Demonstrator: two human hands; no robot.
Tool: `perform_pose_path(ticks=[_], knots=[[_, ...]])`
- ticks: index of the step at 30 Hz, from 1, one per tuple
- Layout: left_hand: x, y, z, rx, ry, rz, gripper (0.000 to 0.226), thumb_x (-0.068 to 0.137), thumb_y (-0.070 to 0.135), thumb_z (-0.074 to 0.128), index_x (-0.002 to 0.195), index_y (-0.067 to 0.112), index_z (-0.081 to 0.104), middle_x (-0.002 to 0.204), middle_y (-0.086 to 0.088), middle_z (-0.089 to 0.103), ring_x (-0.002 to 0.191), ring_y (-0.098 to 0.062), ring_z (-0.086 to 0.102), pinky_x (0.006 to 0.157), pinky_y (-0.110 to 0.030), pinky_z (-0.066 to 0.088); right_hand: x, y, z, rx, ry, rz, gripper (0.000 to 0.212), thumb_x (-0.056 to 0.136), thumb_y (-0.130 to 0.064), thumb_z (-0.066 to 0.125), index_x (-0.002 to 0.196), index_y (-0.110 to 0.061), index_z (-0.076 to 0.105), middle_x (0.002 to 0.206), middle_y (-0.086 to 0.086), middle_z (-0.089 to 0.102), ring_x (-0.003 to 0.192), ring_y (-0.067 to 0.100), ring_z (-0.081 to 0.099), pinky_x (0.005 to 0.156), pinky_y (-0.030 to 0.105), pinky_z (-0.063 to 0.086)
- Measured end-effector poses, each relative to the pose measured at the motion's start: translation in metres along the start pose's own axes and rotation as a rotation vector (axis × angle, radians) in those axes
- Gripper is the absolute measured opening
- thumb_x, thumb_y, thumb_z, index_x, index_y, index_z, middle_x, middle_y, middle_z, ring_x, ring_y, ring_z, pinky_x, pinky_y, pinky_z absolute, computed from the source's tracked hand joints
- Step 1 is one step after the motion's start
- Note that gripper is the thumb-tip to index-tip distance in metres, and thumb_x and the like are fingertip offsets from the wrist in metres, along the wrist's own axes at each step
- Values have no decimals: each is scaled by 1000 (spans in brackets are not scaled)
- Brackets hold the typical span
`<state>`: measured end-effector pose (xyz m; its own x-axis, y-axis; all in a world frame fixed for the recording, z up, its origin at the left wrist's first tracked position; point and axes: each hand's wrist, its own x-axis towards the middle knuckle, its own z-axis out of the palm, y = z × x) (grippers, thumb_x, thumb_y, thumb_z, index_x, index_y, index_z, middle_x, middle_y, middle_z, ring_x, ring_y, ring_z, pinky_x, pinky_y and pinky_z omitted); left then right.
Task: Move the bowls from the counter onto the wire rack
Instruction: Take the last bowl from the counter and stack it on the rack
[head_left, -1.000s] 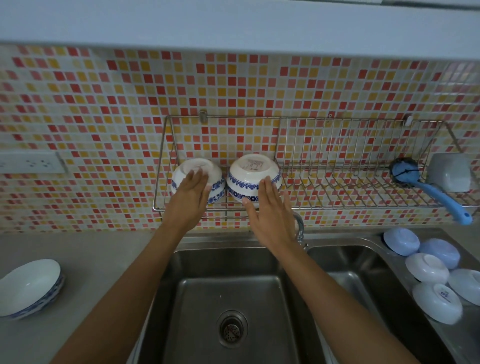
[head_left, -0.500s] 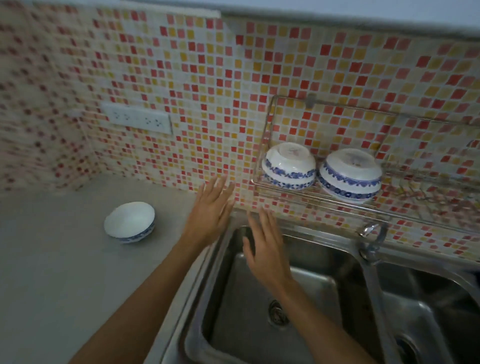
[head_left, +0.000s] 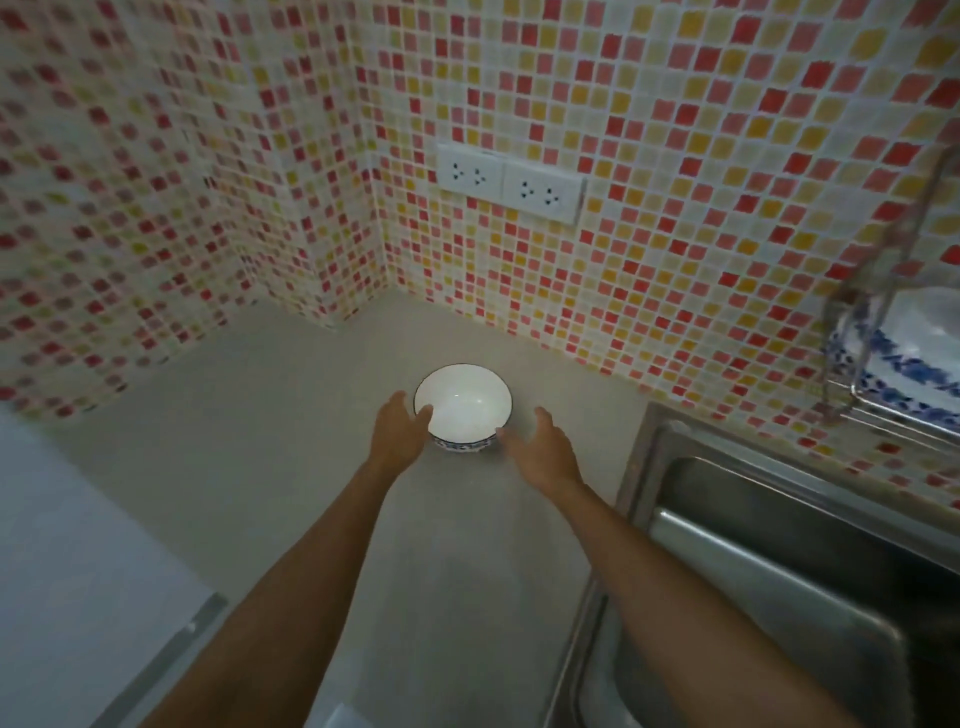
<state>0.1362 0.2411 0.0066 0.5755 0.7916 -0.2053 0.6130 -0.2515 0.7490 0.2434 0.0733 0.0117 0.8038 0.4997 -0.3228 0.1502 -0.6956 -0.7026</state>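
Note:
A white bowl (head_left: 464, 404) with a blue patterned band stands upright on the grey counter (head_left: 291, 457) near the tiled corner. My left hand (head_left: 397, 434) is at the bowl's left side, fingers spread and touching its rim. My right hand (head_left: 543, 447) is just right of the bowl, fingers apart, a small gap from it. The wire rack (head_left: 883, 332) shows only at the far right edge, with an upturned blue-and-white bowl (head_left: 904, 358) on it.
A steel sink (head_left: 779, 571) fills the lower right, its rim running beside my right forearm. A double wall socket (head_left: 511, 183) sits on the mosaic tiles above the bowl. Tiled walls meet in a corner behind the counter.
The view has swung left from the rack to the counter. Both hands left the two racked bowls, crossed over the sink edge and now flank the bowl on the counter.

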Motion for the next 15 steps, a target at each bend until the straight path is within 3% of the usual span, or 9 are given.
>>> perform_pose_path(ticks=[5, 8, 9, 11, 13, 15], knots=[[24, -12, 12, -107, -77, -120, 64, 93, 33, 52, 143, 1, 28, 148, -21, 35, 135, -35, 36, 110, -40, 32, 24, -11, 25, 72, -40, 131, 80, 86, -55, 57, 146, -12, 25, 144, 20, 44, 129, 37, 44, 100, 40, 39], [34, -15, 21, -116, -85, -120, 57, 92, 30, 55, 136, -1, 38, 138, -22, 47, 126, -36, 46, 100, -38, 39, 33, -10, 36, 85, -46, 187, 79, 85, -56, 58, 144, -13, 29, 140, 20, 47, 124, 39, 49, 99, 40, 43], [37, -17, 25, -115, -89, -116, 52, 91, 27, 56, 132, -3, 43, 134, -23, 52, 121, -37, 50, 94, -35, 41, 35, -10, 39, 113, -49, 216, 77, 83, -56, 59, 142, -14, 32, 136, 19, 50, 118, 39, 55, 96, 43, 48], [41, -20, 30, -111, -86, -120, 43, 91, 19, 54, 126, -6, 48, 128, -25, 54, 117, -39, 52, 89, -34, 42, 39, -11, 44, 209, -74, 279, 63, 83, -48, 58, 134, -16, 39, 121, 18, 61, 93, 35, 67, 76, 43, 58], [41, -19, 34, -130, -85, -139, 38, 91, 10, 48, 125, -8, 47, 128, -27, 53, 117, -40, 51, 91, -37, 42, 39, -13, 46, 318, -121, 322, 45, 86, -32, 52, 126, -15, 45, 100, 17, 69, 67, 29, 68, 55, 34, 57], [39, -16, 38, -166, -94, -167, 38, 90, 6, 43, 127, -7, 44, 130, -27, 51, 119, -40, 49, 94, -38, 41, 39, -14, 45, 401, -134, 338, 38, 85, -22, 48, 122, -12, 48, 88, 16, 71, 58, 26, 66, 51, 30, 52]])
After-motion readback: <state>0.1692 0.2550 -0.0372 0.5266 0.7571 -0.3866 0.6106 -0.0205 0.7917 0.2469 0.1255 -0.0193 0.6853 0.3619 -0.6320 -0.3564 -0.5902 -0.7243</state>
